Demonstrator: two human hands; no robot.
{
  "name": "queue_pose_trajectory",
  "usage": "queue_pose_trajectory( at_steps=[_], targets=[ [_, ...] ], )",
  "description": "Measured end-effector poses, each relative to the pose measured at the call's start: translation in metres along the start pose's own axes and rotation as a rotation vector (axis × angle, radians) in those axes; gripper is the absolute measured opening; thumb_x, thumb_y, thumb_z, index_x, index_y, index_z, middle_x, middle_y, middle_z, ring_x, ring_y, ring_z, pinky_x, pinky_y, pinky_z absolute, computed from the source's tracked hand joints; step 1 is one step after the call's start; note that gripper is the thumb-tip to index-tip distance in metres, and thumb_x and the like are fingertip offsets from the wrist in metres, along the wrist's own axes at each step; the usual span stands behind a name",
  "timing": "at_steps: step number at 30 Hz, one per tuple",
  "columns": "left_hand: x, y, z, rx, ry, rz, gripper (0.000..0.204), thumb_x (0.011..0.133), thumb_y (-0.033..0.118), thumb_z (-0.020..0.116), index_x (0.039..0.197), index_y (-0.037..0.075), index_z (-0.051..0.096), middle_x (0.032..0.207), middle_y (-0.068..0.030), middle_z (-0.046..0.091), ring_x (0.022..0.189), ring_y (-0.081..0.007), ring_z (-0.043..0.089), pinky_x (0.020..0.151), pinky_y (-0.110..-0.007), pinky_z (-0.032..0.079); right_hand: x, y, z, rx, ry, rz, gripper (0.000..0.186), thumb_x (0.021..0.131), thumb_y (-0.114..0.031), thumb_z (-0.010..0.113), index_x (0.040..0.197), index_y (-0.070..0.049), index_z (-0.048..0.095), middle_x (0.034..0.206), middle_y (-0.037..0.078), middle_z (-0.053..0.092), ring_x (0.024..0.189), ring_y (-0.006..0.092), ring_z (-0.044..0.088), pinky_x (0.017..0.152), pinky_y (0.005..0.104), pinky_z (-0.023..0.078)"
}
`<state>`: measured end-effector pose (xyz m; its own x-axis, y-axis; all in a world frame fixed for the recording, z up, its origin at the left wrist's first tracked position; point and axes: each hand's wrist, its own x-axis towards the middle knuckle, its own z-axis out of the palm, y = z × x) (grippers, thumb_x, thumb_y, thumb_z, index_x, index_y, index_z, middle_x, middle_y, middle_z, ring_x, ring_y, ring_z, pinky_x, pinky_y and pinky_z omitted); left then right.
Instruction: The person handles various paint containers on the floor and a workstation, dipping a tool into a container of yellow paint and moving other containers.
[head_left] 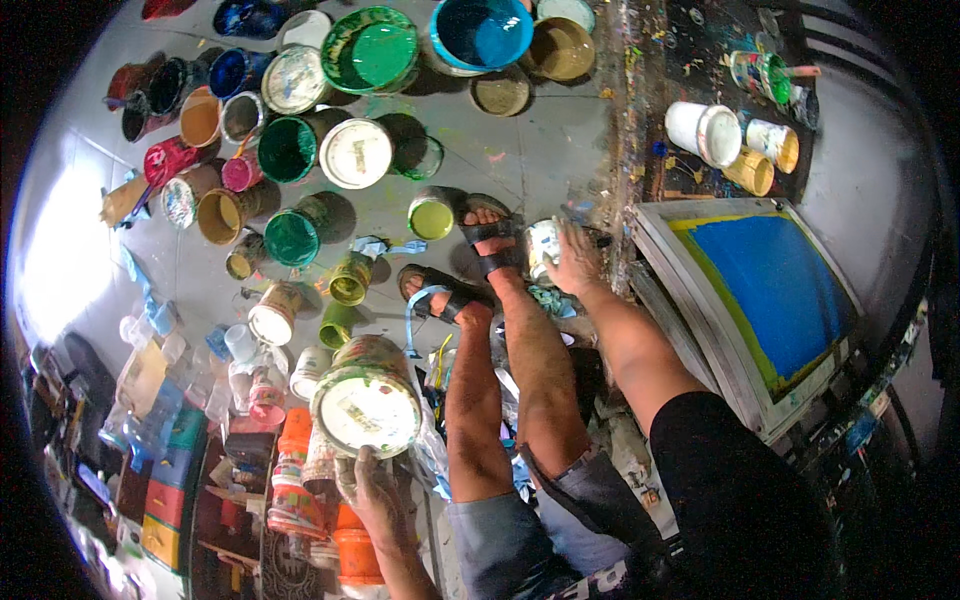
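A large paint-stained bucket with a white lid [368, 415] tilts toward me at lower centre. My left hand [372, 492] is closed against its near lower rim, some fingers partly hidden. Out ahead, my right hand [577, 260] reaches down beside my sandalled foot [490, 235]. Its fingers are stretched out and apart, lying against the side of a small white paint tub [541, 246]. A small tub of yellow-green paint [431, 219] stands left of that foot.
Open pots, including a green paint bucket [370, 52] and a blue paint bucket [482, 32], crowd the floor ahead. A framed screen with a blue panel [765, 290] lies at right. Orange containers [357, 550] sit at lower left. White tubs [705, 132] lie beyond the screen.
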<state>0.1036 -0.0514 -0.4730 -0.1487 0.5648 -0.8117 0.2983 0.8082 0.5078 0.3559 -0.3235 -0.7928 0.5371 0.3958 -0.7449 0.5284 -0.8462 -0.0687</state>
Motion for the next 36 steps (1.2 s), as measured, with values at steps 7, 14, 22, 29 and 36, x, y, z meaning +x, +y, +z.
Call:
queue_pose_trajectory(
  at_steps=[7, 14, 22, 29, 36],
  targets=[
    [0.008, -0.011, -0.048, 0.627, -0.086, 0.301, 0.037, 0.085, 0.009, 0.057, 0.119, -0.002, 0.047, 0.114, -0.0117, 0.053, 0.101, -0.02, 0.053, 0.082, -0.032, 0.046, -0.038, -0.014, 0.01, 0.275, 0.323, 0.322, 0.074, 0.087, -0.039, 0.052, 0.142, -0.006, 0.016, 0.138, 0.028, 0.027, 0.128, 0.042, 0.027, 0.106, 0.0463, 0.025],
    [-0.022, 0.03, -0.06, 0.868, -0.307, 0.533, 0.022, 0.082, -0.006, 0.051, 0.102, -0.003, 0.059, 0.108, -0.0124, 0.047, 0.098, -0.0205, 0.051, 0.079, -0.032, 0.047, -0.119, -0.006, -0.063, 0.414, 0.405, 0.345, 0.076, 0.084, -0.03, 0.06, 0.143, -0.011, 0.015, 0.137, 0.029, 0.026, 0.126, 0.0447, 0.03, 0.102, 0.046, 0.033],
    [-0.014, 0.032, -0.089, 0.266, -0.308, 0.251, 0.019, 0.085, 0.003, 0.052, 0.103, -0.004, 0.056, 0.11, -0.0092, 0.043, 0.097, -0.0205, 0.052, 0.076, -0.032, 0.048, -0.18, 0.014, -0.137, 0.608, 0.569, 0.448, 0.075, 0.081, -0.023, 0.064, 0.141, -0.01, 0.021, 0.138, 0.028, 0.028, 0.128, 0.0423, 0.029, 0.103, 0.045, 0.031],
    [-0.038, 0.062, -0.101, 0.165, -0.204, 0.262, 0.017, 0.085, 0.008, 0.055, 0.098, -0.003, 0.054, 0.099, -0.0089, 0.052, 0.093, -0.0188, 0.054, 0.079, -0.032, 0.046, -0.275, 0.002, -0.117, 0.279, 0.225, 0.463, 0.074, 0.086, -0.033, 0.058, 0.142, -0.008, 0.017, 0.138, 0.03, 0.027, 0.129, 0.0432, 0.026, 0.102, 0.0459, 0.032],
    [-0.03, 0.054, -0.139, 0.077, -0.217, 0.164, 0.018, 0.086, 0.011, 0.055, 0.097, -0.002, 0.051, 0.095, -0.0096, 0.056, 0.088, -0.0192, 0.055, 0.077, -0.033, 0.047, -0.37, 0.004, -0.065, 0.584, 0.11, 0.771, 0.074, 0.087, -0.031, 0.056, 0.141, 0.001, 0.015, 0.143, 0.029, 0.019, 0.134, 0.0387, 0.02, 0.109, 0.0425, 0.022]
  ],
)
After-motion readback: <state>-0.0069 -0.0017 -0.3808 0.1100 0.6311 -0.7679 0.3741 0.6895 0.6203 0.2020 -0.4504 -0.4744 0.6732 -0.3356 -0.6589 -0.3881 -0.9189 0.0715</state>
